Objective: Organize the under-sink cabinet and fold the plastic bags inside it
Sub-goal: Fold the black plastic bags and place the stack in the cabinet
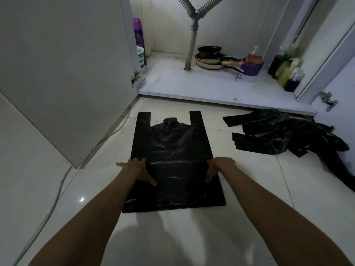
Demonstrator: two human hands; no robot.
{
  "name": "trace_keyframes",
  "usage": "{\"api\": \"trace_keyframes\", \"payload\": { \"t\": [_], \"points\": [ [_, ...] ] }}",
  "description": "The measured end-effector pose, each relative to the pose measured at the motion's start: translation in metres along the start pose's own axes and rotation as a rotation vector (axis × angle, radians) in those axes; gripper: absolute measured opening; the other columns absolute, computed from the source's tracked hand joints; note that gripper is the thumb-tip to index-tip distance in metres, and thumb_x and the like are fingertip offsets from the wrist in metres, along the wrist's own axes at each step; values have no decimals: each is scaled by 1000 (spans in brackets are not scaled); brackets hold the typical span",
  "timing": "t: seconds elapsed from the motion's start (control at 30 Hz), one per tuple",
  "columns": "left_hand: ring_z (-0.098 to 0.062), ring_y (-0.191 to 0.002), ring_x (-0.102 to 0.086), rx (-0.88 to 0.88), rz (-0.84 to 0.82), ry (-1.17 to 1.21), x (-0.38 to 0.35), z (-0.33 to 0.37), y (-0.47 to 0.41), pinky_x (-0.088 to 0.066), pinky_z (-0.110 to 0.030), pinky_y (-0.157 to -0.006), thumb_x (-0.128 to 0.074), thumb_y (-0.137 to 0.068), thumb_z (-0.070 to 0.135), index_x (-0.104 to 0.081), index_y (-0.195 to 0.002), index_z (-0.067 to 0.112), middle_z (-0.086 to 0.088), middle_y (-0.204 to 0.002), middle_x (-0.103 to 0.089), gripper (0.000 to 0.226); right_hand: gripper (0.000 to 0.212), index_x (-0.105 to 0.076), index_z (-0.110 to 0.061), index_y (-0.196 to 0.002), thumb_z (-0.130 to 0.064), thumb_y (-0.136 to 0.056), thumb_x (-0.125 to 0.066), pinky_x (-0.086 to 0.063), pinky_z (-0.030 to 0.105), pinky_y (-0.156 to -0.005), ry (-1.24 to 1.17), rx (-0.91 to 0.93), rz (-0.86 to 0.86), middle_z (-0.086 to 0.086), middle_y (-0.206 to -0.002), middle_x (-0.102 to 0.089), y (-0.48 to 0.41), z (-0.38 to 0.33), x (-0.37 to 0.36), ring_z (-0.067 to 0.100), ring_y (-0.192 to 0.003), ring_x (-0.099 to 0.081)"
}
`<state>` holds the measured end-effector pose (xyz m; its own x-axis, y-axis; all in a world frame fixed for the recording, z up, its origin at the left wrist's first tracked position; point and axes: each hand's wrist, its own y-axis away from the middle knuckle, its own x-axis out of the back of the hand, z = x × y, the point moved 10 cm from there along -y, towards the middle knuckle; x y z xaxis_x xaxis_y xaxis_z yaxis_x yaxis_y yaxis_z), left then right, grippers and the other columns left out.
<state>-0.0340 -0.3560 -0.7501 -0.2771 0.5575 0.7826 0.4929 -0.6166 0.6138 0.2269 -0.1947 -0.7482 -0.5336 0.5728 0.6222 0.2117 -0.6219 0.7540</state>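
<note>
Black bag (172, 150) lies flat on the floor just in front of the cabinet (211, 87), handles toward it. Left hand (137, 169) and right hand (219, 168) appear to pinch its side edges, thumbs on top; fingertips hidden, light dim. Risk: slick film slips unevenly, fold goes skewed.

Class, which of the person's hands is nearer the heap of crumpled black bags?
Right. The right hand holds the flat bag's edge toward the heap; the left hand holds the opposite edge, farther away.
</note>
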Motion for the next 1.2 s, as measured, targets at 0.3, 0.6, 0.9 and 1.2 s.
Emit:
{"api": "trace_keyframes", "payload": {
  "t": [0.3,0.6,0.9,1.2],
  "points": [
    [-35,-146,-12,-208,84,73,42,54,-28,-26,-55,-113,-80,-65,54,-6,-153,35,-8,-161,0,117,119,7,-36,-154,-34,-75,-81,-16,65,-113,-147,241,295,17,-161,9,-23,-66,66,44,-147,-2],
    [-47,-142,18,-37,-155,81,15,51,-56,-15,-72,-108,-85,-51,61,25,-145,41,-6,-153,36,147,133,15,-45,-150,-53,-63,-85,-11,68,-113,-232,146,142,5,-158,29,-70,-36,52,47,-144,15],
    [-43,-145,-7,223,-264,-73,32,72,-77,-16,-69,-109,-82,-32,76,8,-153,23,-18,-160,-1,159,90,-29,-27,-151,-53,-77,-73,-37,49,-109,-587,153,437,14,-152,-30,-76,52,73,37,-137,-32],
    [-36,-147,-5,-473,139,-48,75,285,-55,-20,-60,-114,-68,-81,51,-3,-154,15,-15,-160,-3,104,83,-9,-17,-156,-53,-93,-50,-19,53,-117,-609,-100,425,6,-163,-2,-84,189,-21,32,-149,-4]
  ]
}}
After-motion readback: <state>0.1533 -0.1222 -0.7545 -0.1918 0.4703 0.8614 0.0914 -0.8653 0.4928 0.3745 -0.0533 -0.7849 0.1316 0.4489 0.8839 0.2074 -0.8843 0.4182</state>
